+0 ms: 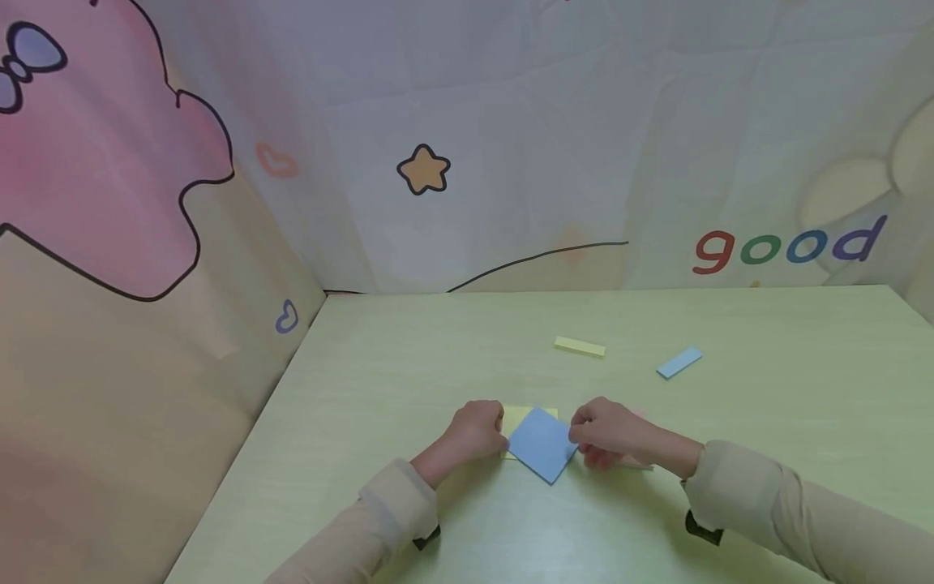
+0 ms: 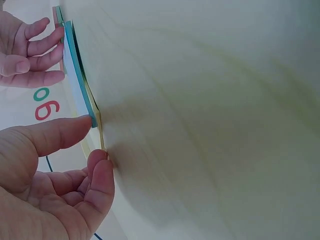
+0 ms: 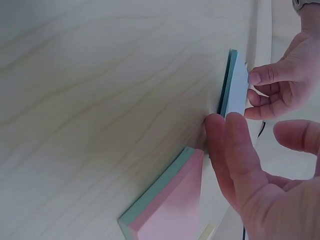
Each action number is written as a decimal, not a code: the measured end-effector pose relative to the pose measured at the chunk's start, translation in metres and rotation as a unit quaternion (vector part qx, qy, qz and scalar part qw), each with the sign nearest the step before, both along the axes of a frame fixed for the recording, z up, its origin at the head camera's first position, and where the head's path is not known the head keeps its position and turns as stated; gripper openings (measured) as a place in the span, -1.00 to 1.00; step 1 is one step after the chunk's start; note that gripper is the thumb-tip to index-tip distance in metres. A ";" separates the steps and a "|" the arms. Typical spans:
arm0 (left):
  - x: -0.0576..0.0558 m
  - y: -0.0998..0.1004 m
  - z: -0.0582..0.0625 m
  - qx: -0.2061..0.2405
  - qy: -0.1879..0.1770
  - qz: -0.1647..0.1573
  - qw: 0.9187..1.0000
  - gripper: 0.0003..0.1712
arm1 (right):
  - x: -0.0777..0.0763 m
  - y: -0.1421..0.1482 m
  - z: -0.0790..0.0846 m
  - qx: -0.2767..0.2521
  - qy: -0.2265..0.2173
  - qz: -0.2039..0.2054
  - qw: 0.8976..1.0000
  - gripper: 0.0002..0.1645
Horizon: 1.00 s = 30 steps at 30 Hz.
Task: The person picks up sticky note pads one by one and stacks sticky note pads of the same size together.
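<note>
A blue sticky-note pad (image 1: 542, 444) lies turned like a diamond over a yellow sticky-note pad (image 1: 520, 415) on the table. My left hand (image 1: 477, 427) is at their left side. Its thumb tip touches the blue pad's corner, while the bent fingers rest at the yellow pad's edge, thumb and fingers apart. My right hand (image 1: 609, 427) is at the blue pad's right corner, fingertips (image 3: 235, 120) right at it and thumb held away. Beneath the right hand lies a pink sticky-note pad (image 3: 172, 210) on a green one (image 3: 155, 187), mostly hidden in the head view.
Farther back on the table (image 1: 409, 349) lie a narrow yellow strip pad (image 1: 580, 347) and a narrow blue strip pad (image 1: 679, 362). A printed cloth (image 1: 511, 162) hangs behind the table's far edge, and more cloth stands along the left side.
</note>
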State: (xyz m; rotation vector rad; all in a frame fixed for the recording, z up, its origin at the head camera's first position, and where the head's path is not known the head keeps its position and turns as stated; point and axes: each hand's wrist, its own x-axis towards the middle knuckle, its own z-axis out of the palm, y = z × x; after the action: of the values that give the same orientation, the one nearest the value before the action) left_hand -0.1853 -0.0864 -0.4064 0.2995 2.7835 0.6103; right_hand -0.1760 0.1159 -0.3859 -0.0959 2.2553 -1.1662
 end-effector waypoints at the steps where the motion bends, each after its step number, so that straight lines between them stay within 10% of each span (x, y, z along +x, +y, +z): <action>1: 0.000 0.000 0.000 -0.001 0.000 0.000 1.000 -0.74 | 0.000 0.000 0.000 0.000 0.000 -0.002 1.000 -0.70; 30: 0.000 -0.001 0.001 -0.025 0.007 -0.034 0.999 -0.76 | -0.003 -0.008 -0.008 -0.039 0.054 0.004 0.998 -0.54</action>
State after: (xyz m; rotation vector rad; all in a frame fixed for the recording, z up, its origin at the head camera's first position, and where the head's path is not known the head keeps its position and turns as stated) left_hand -0.1850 -0.0879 -0.4050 0.3869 2.7839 0.5250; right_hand -0.1793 0.1083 -0.3941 -0.2042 2.3004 -1.2721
